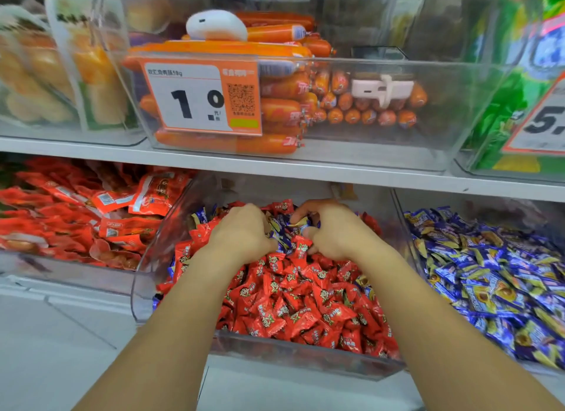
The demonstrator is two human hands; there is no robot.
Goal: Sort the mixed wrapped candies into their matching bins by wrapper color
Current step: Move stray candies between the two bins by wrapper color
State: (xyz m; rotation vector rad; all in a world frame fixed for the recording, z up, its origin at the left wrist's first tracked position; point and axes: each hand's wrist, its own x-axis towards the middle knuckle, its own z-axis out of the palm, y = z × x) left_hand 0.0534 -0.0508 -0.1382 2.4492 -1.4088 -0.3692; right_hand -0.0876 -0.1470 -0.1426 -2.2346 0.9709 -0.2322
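A clear middle bin [305,354] on the lower shelf holds a heap of red-wrapped candies [305,300] with several blue-and-yellow wrapped candies [282,227] mixed in near the back. My left hand [241,231] and my right hand [331,231] both dig into the back of this heap, fingers curled around blue-and-yellow candies. The clear bin to the right [406,227] is full of blue-and-yellow candies [489,276].
A bin of red snack packets [76,215] stands to the left. On the shelf above [305,169], a clear bin of orange sausages [284,110] carries an orange price tag [201,97]. More bins flank it. A pale floor [61,334] lies below left.
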